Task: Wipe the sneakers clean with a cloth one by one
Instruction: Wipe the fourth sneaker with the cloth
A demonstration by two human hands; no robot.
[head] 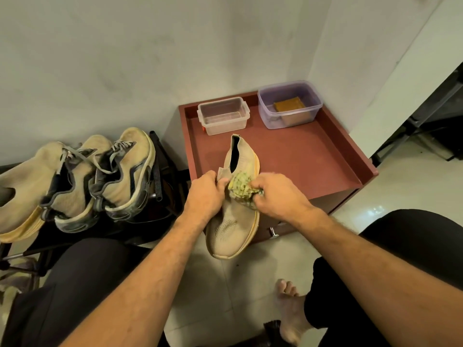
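The sneaker (231, 221) is a beige knit slip-on with a yellowish sole, held in the air over the near edge of a red-brown cabinet (300, 159), toe toward 6 o'clock and heel toward 12 o'clock. The left hand (205, 194) grips its middle from the 9 o'clock side, fingers curled around the upper; they hide that part of the shoe. The right hand (278, 194) pinches a crumpled yellow-green cloth (241, 190) and presses it on the top of the sneaker, so the fingertips are mostly covered by the cloth.

At 9 o'clock, three more beige sneakers (75, 179) lie on a dark rack (160, 171); the outermost one is cut off by the picture edge. On the cabinet top at 12 o'clock stands a clear box (223, 118), and at 1 o'clock a purple-tinted box (290, 103) with something brown inside, hard to identify. No brand or writing can be read on any shoe.
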